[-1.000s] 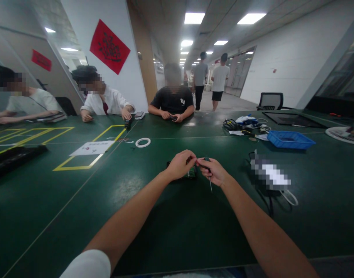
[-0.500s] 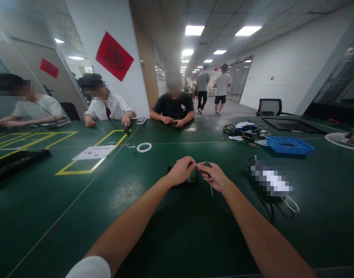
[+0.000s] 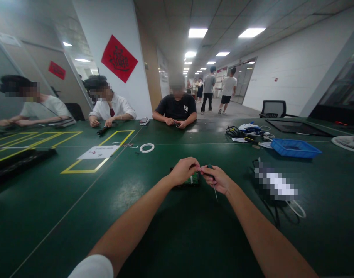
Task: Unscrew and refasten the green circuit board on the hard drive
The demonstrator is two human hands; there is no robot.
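My right hand (image 3: 221, 180) is closed around a screwdriver (image 3: 215, 192) with a dark green handle, its thin shaft pointing down toward me. My left hand (image 3: 184, 172) is pinched, its fingertips meeting those of the right hand. Whatever sits between the fingertips is too small to name. Below and behind the left hand, a dark case with a green circuit board (image 3: 193, 180) lies on the green table (image 3: 154, 216), partly covered by that hand.
A white ring (image 3: 147, 148) and a paper sheet (image 3: 98, 152) lie to the left. On the right are a blue tray (image 3: 295, 149), bundled cables (image 3: 233, 132) and a blurred-out item with a cord. Several people sit across the table; others walk behind.
The view has shifted slightly left, so everything sits a little further right. My hands stay together with the screwdriver in the right one. A co-worker across has drawn a dark object back toward themselves.
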